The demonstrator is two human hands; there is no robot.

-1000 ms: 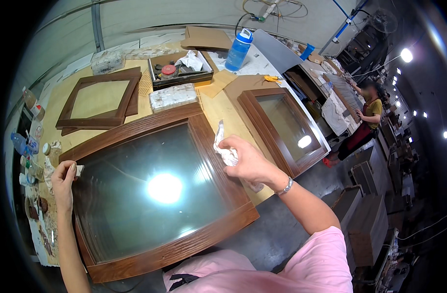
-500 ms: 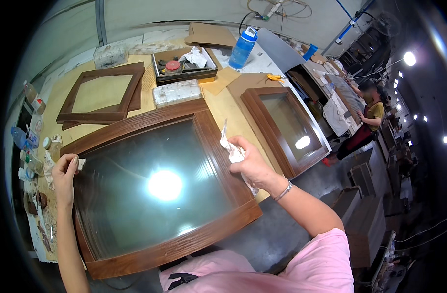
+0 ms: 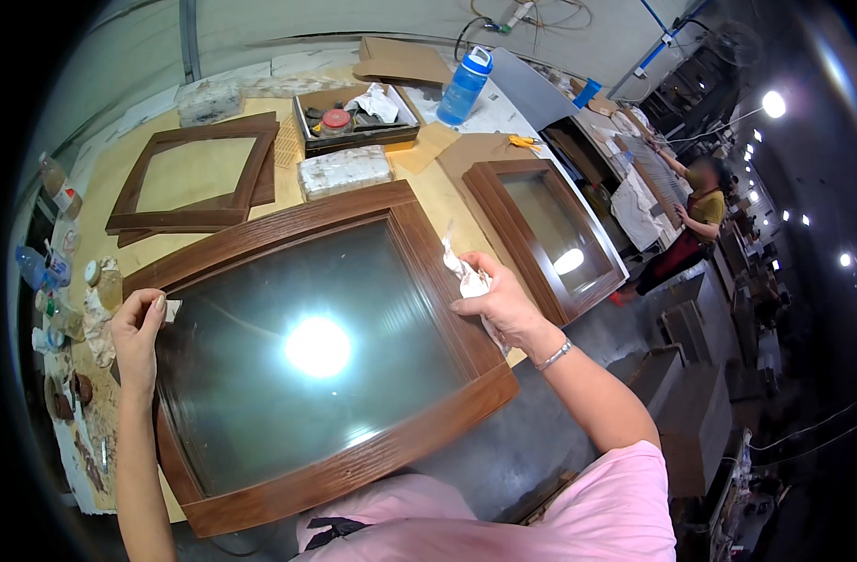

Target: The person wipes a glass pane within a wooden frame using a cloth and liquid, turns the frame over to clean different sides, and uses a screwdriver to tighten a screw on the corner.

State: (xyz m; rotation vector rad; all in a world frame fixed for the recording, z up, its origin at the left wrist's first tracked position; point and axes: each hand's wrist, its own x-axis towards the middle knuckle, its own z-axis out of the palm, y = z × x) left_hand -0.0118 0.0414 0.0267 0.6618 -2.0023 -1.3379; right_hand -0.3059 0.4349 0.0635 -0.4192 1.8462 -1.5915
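Glass point(image 3: 260, 412) already sits inside the brown frame point(image 3: 344, 482), lying before you on the table point(image 3: 115, 159); one pale speck point(image 3: 334, 394) is left there. Your right hand point(image 3: 508, 304) grips crumpled white cloth point(image 3: 466, 278) at the right rail point(image 3: 438, 272); your left hand point(image 3: 140, 332) pinches a pale scrap point(image 3: 173, 311), perhaps cloth.

The person's left hand point(image 3: 140, 335) pinches a pale scrap point(image 3: 173, 310) at the left edge of a brown wooden frame point(image 3: 363, 470) with a glass pane point(image 3: 260, 403). The right hand point(image 3: 505, 304) grips a crumpled white cloth point(image 3: 473, 283) by its right side. Beyond stand an open box point(image 3: 361, 141) and a blue bottle point(image 3: 464, 91); at the right, a co-worker point(image 3: 704, 214) reaches over another table point(image 3: 602, 120).
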